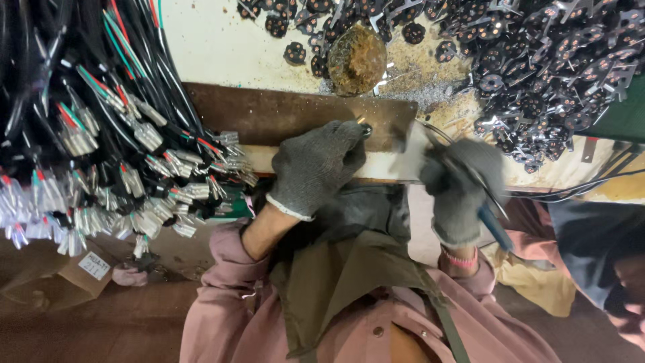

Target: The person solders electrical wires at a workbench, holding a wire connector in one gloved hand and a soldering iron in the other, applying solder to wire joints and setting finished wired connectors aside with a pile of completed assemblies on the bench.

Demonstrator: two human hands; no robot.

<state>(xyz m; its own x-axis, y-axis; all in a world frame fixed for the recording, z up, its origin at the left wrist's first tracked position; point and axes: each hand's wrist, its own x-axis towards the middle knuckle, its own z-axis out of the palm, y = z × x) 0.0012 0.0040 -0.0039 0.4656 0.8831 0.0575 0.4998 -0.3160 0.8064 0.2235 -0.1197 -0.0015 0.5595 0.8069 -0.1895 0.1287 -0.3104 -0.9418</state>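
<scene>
**A:** How far along does this look?

**B:** Well short of the end, I'd judge. At far right a large heap of small black round metal parts with tabs (537, 60) covers the worktop (222, 47), and on the left hangs a thick bundle of black cables with red and green cores and silvery crimped terminals (121, 154). Many terminals are already crimped; how many pieces are finished beyond that I can't say.

**A:** And the hands?

**B:** The left hand in a grey knitted glove (319, 165) lies on the near edge of the brown metal plate (295, 114), fingers curled down onto something small and shiny at the plate's surface (365, 128) — pinched or merely pressed, I can't tell. The right hand, also grey-gloved (460, 188), is clenched round a blue-handled tool with a thin metal shaft (494, 225), just right of the plate.

**A:** What's unclear?

**B:** The right hand is blurred, so the tool's tip and kind are lost. The shiny piece under the left fingers is too small to name. A rusty brown round lump (356, 59) sits beyond the plate amid grey filings — its purpose isn't readable. The cable bundle runs off the left edge, and the heap off the top.
</scene>
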